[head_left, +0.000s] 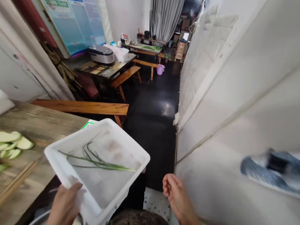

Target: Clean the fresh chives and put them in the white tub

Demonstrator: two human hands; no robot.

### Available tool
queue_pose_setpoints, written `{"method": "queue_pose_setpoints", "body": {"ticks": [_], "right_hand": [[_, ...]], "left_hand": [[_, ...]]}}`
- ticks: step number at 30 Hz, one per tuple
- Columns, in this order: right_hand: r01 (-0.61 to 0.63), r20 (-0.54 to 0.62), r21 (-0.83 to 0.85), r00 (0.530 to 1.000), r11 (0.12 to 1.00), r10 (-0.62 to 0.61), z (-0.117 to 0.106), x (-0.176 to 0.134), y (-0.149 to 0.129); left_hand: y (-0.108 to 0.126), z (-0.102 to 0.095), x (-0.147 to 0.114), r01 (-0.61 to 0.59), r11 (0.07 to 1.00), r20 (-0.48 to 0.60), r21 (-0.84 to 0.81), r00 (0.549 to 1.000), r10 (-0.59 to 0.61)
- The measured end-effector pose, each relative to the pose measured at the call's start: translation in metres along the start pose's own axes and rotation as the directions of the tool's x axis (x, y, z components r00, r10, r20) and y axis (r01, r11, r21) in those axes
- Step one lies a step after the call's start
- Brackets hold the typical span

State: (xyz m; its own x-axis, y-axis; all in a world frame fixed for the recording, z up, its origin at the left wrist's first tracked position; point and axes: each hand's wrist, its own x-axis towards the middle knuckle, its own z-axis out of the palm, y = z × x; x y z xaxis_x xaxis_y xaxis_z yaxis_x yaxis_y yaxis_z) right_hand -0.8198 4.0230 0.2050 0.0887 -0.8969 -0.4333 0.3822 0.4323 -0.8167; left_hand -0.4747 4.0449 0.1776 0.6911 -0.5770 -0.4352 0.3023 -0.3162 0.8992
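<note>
My left hand [66, 203] is closed on the near left rim of a white plastic tray [67, 171], thumb over the edge. The tray is held tilted in front of me, beside the table. A few thin scallions [106, 165] lie across its floor, with droplets or wet marks around them. My right hand [173, 192], with a red band at the wrist, hangs in the air right of the tray. Its fingers are curled in, and I see nothing in them.
Sliced pale-green vegetable [5, 140] and wooden sticks [7, 189] lie on the wooden table [50, 124] at left. A metal bowl [36, 223] sits below the tray. Benches [97, 107], a rice cooker [101, 54] and a purple bucket [160, 69] stand ahead. A white wall [222, 111] runs along the right.
</note>
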Motion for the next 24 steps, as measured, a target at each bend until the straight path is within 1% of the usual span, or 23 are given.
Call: {"method": "queue_pose_setpoints", "body": {"ticks": [2,5,7,9,12,15,18,21,23,24], "right_hand": [[-0.027,-0.040,0.022,0.999,0.999,0.028,-0.002,0.053,-0.010],[-0.060,-0.163,0.105,0.984,0.993,0.077,-0.005,0.131,-0.037],[-0.061,-0.214,0.158,0.972,0.986,0.095,-0.003,0.179,-0.067],[-0.035,-0.242,0.189,0.967,0.981,0.081,0.005,0.224,-0.102],[0.018,-0.259,0.200,0.965,0.980,0.035,0.020,0.283,-0.152],[0.025,-0.260,0.200,0.965,0.979,0.028,0.025,0.342,-0.189],[0.033,-0.286,0.195,0.958,0.980,0.025,0.020,0.410,-0.215],[0.068,-0.281,0.166,0.959,0.984,-0.018,0.016,0.493,-0.247],[0.094,-0.258,0.139,0.965,0.986,-0.056,0.022,0.553,-0.280],[0.104,-0.236,0.123,0.969,0.987,-0.073,0.030,0.583,-0.300]], "left_hand": [[0.009,0.055,0.040,0.071,0.995,0.067,-0.063,0.996,-0.067],[0.031,0.146,0.098,0.129,0.988,0.151,-0.084,0.982,-0.116],[0.053,0.207,0.130,0.163,0.984,0.209,-0.074,0.967,-0.145],[0.080,0.263,0.155,0.190,0.979,0.263,-0.067,0.950,-0.167],[0.122,0.338,0.185,0.219,0.975,0.308,-0.048,0.931,-0.194],[0.153,0.402,0.219,0.231,0.973,0.326,-0.028,0.922,-0.209],[0.175,0.459,0.261,0.233,0.972,0.350,-0.037,0.914,-0.206],[0.197,0.507,0.306,0.222,0.974,0.347,-0.056,0.918,-0.189],[0.215,0.536,0.333,0.199,0.978,0.326,-0.061,0.930,-0.169],[0.224,0.549,0.345,0.183,0.981,0.310,-0.060,0.938,-0.156]]}}
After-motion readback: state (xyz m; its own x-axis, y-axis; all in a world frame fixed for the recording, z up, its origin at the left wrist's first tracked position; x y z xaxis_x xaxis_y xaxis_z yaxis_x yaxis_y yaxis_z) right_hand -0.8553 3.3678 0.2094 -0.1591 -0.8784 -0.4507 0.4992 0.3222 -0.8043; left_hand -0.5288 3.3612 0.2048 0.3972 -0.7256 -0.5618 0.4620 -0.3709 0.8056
